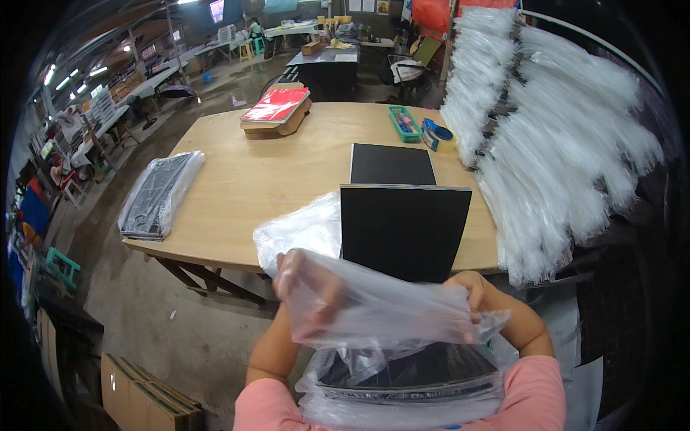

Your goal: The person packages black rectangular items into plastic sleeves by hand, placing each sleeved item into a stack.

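I see the pale tabletop (223, 187) holding a plastic-wrapped stack (162, 192) at left, a red-topped pile (277, 105) at the back, a green basket (405, 124) beside a blue tape dispenser (432, 133), black boards (405, 231) and clear plastic (305, 224).

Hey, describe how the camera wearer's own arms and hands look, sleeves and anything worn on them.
Both arms come out of short, plain pink sleeves, with the forearms bare below. The left hand and right hand wear no gloves, and I see no watch or bracelet. The left hand's finer details are veiled by clear plastic.
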`<state>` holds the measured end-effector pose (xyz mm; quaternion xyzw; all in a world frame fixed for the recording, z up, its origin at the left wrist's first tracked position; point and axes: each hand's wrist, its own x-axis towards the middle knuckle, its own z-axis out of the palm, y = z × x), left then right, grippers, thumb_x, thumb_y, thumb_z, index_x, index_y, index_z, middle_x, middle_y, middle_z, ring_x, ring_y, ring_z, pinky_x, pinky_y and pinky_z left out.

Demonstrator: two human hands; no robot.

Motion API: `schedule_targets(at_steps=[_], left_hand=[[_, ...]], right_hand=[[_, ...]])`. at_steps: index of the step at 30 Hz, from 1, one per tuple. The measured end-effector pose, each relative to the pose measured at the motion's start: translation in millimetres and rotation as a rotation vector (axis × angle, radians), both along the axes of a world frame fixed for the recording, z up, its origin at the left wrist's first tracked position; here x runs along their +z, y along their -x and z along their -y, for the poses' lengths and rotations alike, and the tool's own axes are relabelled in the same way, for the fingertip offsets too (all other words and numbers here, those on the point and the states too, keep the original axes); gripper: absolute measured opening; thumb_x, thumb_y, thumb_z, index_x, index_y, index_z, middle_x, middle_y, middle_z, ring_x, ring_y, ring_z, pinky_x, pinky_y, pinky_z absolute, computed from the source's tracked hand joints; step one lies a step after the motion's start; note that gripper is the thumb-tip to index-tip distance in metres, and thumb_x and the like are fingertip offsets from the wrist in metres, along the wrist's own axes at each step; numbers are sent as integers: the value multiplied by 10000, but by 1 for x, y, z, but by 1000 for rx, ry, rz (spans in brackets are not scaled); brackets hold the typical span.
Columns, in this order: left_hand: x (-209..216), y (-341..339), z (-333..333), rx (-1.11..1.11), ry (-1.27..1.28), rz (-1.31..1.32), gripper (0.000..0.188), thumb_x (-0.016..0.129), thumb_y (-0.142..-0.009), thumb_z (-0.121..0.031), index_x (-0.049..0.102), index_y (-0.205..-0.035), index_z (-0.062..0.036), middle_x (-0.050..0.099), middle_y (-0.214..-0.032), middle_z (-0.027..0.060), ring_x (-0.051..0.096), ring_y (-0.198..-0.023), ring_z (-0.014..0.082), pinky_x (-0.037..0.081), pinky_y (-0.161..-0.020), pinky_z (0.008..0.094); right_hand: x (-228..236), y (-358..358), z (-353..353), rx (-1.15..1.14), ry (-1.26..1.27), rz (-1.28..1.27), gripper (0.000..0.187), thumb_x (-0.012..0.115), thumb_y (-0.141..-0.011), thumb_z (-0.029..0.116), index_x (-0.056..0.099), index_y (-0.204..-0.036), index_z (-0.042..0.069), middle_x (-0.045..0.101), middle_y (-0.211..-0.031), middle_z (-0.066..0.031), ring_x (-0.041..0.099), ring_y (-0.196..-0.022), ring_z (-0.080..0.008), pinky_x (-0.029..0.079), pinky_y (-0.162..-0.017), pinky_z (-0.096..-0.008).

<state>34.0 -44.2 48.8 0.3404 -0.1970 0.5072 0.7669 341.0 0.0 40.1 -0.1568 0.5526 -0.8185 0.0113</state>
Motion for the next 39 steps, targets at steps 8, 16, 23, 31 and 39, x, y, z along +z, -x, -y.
schedule_targets(at_steps=[8,16,23,31,39], left_hand=[[-49,18,-27,-284,-401,-902,697,607,-780,-569,633,-962,104,641,-930,185,614,-829,283,484,-770,385],[15,-22,-65,1583,-203,-1497,338,649,-681,-45,609,-1014,-89,540,-669,78,544,-550,208,418,-510,321],[35,-14,-22,1710,-468,-1597,475,620,-621,47,698,-1047,-147,478,-896,103,540,-785,251,445,-639,311],[41,22,-39,527,-123,-1370,172,613,-768,-57,648,-695,95,566,-1204,60,504,-721,75,375,-544,219],[48,15,-44,237,-19,-1481,250,630,-789,-116,660,-661,96,526,-1285,191,500,-1134,215,389,-896,280]], right_hand=[[21,-77,36,-568,33,-370,296,805,-674,258,674,-760,7,614,-692,-151,612,-722,-316,471,-727,-508],[11,-50,-10,-2103,-923,363,62,618,-715,36,626,-758,-8,562,-690,-74,535,-605,-147,420,-514,-276],[32,-33,-21,-2160,-1433,125,257,613,-738,-21,703,-964,60,566,-849,-98,548,-695,-172,422,-570,-272],[64,-38,48,-2025,-1639,114,294,612,-658,-34,701,-934,13,610,-788,-107,551,-595,-163,413,-553,-258],[49,-52,70,-2010,-1057,423,187,593,-740,8,692,-892,-34,645,-741,-121,603,-665,-172,451,-592,-235]])
